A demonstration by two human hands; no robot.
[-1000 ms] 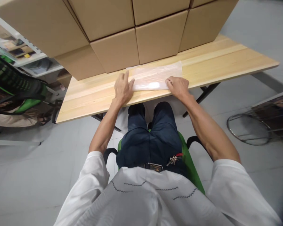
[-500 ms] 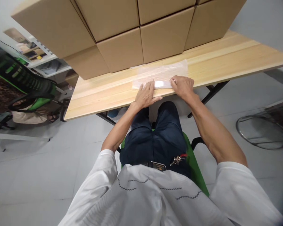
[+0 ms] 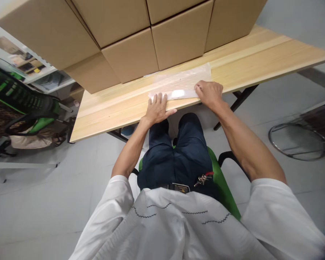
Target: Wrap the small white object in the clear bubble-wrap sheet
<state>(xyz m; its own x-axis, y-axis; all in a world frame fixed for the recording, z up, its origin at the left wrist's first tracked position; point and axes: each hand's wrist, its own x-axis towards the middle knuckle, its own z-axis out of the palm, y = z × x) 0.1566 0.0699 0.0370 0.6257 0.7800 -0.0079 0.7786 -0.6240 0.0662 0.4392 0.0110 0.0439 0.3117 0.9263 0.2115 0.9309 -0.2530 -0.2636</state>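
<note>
A clear plastic sheet or bag (image 3: 182, 81) lies on the light wooden table (image 3: 108, 108) near its front edge. My left hand (image 3: 157, 108) rests on the left end of the plastic, palm down, with the fingers forward and the thumb stretched to the right. At the plastic's right front corner, my right hand (image 3: 209, 93) has its fingers curled and pinched on the edge. A bright glare shows on the plastic between the hands.
Stacked cardboard boxes (image 3: 178, 39) stand along the back of the table. A black and green chair (image 3: 40, 115) and a shelf (image 3: 47, 81) are at the left. A round metal stool frame (image 3: 296, 141) stands on the floor at the right.
My left hand has slid left along the plastic's front edge, farther from my right hand. My right hand keeps its pinch. The whole view has shifted slightly.
</note>
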